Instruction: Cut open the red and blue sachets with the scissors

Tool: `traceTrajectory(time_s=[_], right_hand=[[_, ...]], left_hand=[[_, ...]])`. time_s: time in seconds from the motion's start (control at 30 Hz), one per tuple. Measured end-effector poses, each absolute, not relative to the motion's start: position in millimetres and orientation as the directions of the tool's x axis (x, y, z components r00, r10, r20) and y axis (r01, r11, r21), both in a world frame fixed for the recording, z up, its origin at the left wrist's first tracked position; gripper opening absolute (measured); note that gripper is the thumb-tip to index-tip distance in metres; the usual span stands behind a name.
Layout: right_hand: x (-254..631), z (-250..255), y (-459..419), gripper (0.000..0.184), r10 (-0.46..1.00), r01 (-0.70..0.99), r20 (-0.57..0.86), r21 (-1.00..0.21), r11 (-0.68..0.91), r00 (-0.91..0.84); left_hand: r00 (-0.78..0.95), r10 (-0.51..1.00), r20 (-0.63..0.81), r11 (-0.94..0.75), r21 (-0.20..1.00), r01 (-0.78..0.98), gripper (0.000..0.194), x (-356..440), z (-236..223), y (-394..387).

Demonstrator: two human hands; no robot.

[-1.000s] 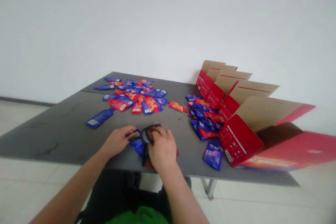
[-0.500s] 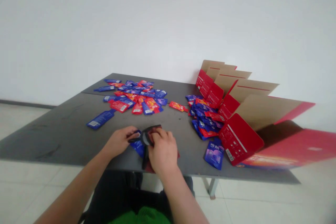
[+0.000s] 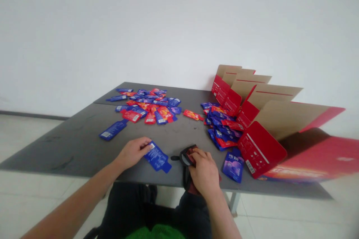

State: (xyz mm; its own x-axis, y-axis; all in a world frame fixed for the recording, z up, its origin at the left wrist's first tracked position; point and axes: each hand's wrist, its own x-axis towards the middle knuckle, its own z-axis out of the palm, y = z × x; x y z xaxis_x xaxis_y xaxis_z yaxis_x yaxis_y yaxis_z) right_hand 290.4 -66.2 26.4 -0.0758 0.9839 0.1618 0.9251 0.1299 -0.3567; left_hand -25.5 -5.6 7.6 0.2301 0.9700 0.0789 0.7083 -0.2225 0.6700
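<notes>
Head view: L hand [image 3: 132, 153] has fingertips on blue sachet [image 3: 157, 158] lying on grey table [image 3: 70, 149], pinch unclear; R hand [image 3: 204, 170] curled tight round black strap-like item [image 3: 186, 155]. Step looks like handling sachets singly; next prob. needs sachet lifted clear.

a hand could pass along the grey table [image 3: 61, 153] between the scattered sachets [image 3: 148, 110] and the left hand [image 3: 133, 153], with the lone blue sachet [image 3: 113, 130] lying at that lane's left end (flat, so easily crossed). to the right, the banked sachets [image 3: 221, 127] and upright red carton flaps [image 3: 259, 149] block the way, and a purple sachet [image 3: 232, 170] lies just beside the right hand [image 3: 204, 170].
</notes>
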Motion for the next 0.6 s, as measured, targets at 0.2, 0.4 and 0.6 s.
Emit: traceTrajectory(time_s=[0.2,0.4,0.6], right_hand=[[285.5,20.0,-69.7,0.015,0.977,0.891,0.207,-0.434,0.131,-0.042],[289.5,20.8,-69.3,0.015,0.974,0.876,0.218,-0.457,0.152,-0.055],[288.6,20.4,-69.2,0.014,0.972,0.876,0.228,-0.457,0.155,-0.053]], left_hand=[[0.473,0.879,-0.061,-0.383,0.501,0.776,0.034,-66.5,35.7,6.0],[0.520,0.767,-0.377,-0.450,0.262,0.854,0.052,-80.2,81.4,-4.0],[0.560,0.723,-0.404,-0.514,0.226,0.827,0.059,-45.3,109.6,-5.7]])
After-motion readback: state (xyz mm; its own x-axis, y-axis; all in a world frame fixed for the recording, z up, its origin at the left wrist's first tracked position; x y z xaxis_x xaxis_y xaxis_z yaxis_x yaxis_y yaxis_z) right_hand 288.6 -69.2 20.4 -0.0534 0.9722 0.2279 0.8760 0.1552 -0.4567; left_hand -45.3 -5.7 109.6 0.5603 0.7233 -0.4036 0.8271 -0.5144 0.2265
